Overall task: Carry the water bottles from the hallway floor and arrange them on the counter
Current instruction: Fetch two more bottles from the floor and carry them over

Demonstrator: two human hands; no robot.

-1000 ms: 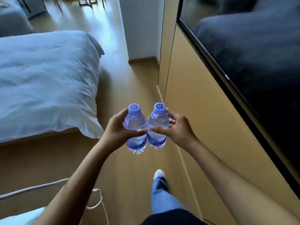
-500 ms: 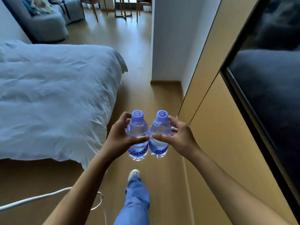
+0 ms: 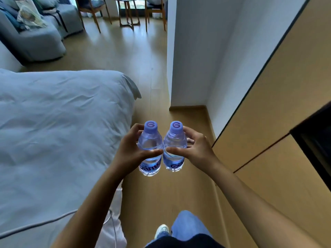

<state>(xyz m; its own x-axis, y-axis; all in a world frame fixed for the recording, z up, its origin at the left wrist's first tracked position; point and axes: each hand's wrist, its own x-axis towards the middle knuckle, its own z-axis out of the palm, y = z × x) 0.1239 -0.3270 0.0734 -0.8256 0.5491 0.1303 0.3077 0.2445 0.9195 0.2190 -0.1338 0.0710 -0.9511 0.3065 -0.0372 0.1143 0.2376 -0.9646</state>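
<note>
- Two small bottles are being held upright in the air, side by side and touching, above the floor (image 3: 152, 56) of a narrow way between the bed (image 3: 59, 126) and a wooden wall (image 3: 279, 104).
- The left bottle (image 3: 150, 149) is being gripped by the left hand (image 3: 130, 153), with the thumb laid across the front and the fingers curled round the back.
- The right bottle (image 3: 174, 149) is being gripped the same way by the right hand (image 3: 196, 149).
- Both purple caps are being kept on top, so no water is likely to be spilled.
- The bottles look full, so each one is probably being felt as a little heavy for its size, but easy for one hand.
- The clear plastic looks thin, so it would likely be dented if squeezed hard; a gentle, steady hold is being called for.
- The sides look smooth and may be slippery; the wide middle, where the grip is now, is judged the best place to hold.
- No bench is being shown yet, so the carrying part is judged to be under way, and the setting down is not yet done.
- Chairs (image 3: 89, 8) and a sofa (image 3: 35, 38) are being seen far ahead.
</note>
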